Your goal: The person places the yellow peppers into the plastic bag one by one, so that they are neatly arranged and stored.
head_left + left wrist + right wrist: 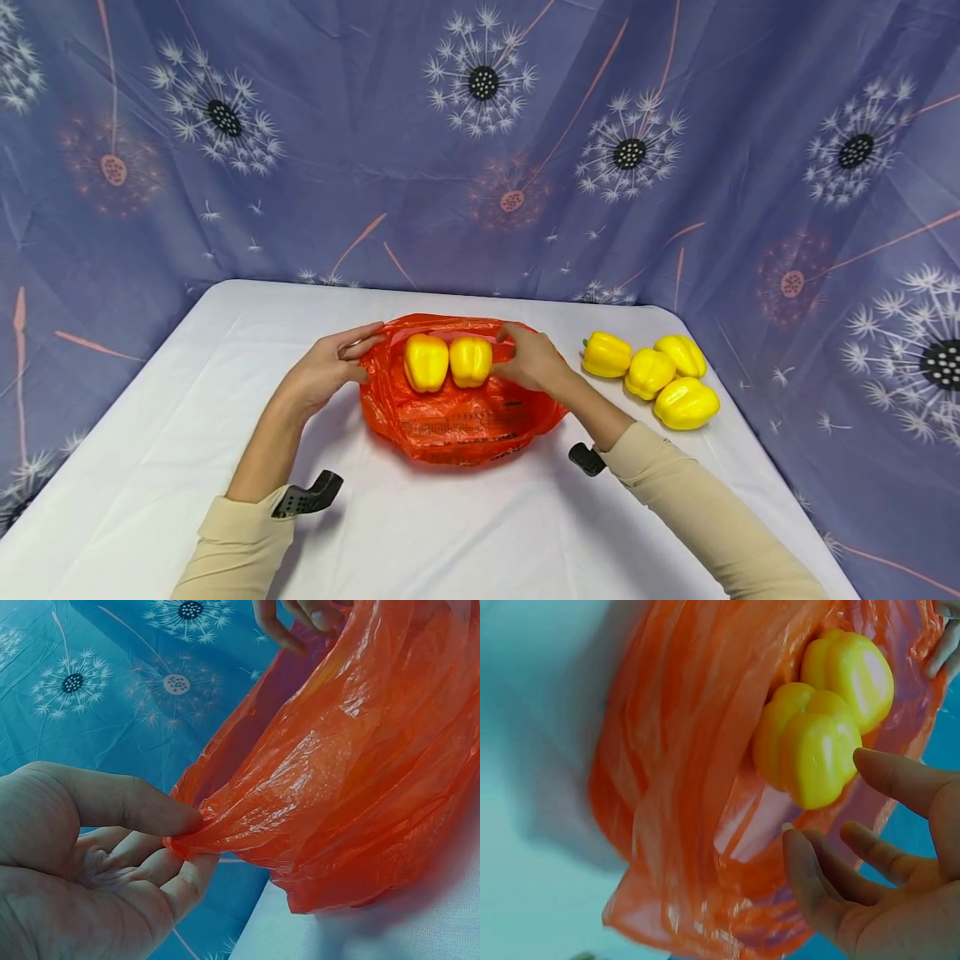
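Observation:
A red plastic bag lies on the table with its mouth spread. Inside it sit two yellow bell peppers side by side, the left one and the right one. My left hand holds the bag's left edge; in the left wrist view its thumb and fingers pinch the red plastic. Over the right part of the bag's mouth is my right hand, beside the right pepper. The right wrist view shows its fingers spread and loosely bent, with nothing between them, and the thumb close to the nearer pepper.
Several more yellow bell peppers lie grouped on the white table to the right of the bag. A blue dandelion-patterned curtain hangs behind and at both sides. Black wrist cameras sit at the sleeves.

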A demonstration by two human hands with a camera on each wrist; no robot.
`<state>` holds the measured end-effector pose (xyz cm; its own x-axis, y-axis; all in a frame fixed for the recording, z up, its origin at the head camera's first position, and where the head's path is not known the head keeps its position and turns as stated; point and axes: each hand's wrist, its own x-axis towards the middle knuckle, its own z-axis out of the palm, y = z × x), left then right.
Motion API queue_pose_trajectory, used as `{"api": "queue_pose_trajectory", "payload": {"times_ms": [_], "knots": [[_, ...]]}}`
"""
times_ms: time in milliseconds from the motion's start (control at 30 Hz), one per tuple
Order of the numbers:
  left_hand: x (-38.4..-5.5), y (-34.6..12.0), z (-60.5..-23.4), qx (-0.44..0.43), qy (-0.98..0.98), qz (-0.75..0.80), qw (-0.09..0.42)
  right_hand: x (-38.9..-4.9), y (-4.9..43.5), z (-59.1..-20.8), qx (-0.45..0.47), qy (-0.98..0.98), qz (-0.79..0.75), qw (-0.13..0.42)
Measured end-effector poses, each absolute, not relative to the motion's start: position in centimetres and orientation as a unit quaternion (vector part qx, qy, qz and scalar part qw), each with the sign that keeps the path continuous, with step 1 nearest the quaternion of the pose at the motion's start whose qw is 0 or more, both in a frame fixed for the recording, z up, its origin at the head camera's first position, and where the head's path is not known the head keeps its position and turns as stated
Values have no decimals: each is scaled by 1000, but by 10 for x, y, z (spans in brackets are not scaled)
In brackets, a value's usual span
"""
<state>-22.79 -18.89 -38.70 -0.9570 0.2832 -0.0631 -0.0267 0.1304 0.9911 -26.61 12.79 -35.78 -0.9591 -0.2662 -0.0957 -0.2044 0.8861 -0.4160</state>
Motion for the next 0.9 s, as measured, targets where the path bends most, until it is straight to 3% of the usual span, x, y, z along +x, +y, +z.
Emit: {"api": "queue_pose_trajectory", "payload": {"times_ms": [900], "knots": [[-229,-191,-388,89,742,655,114,-242,221,-337,-95,968,-231,-1]]}}
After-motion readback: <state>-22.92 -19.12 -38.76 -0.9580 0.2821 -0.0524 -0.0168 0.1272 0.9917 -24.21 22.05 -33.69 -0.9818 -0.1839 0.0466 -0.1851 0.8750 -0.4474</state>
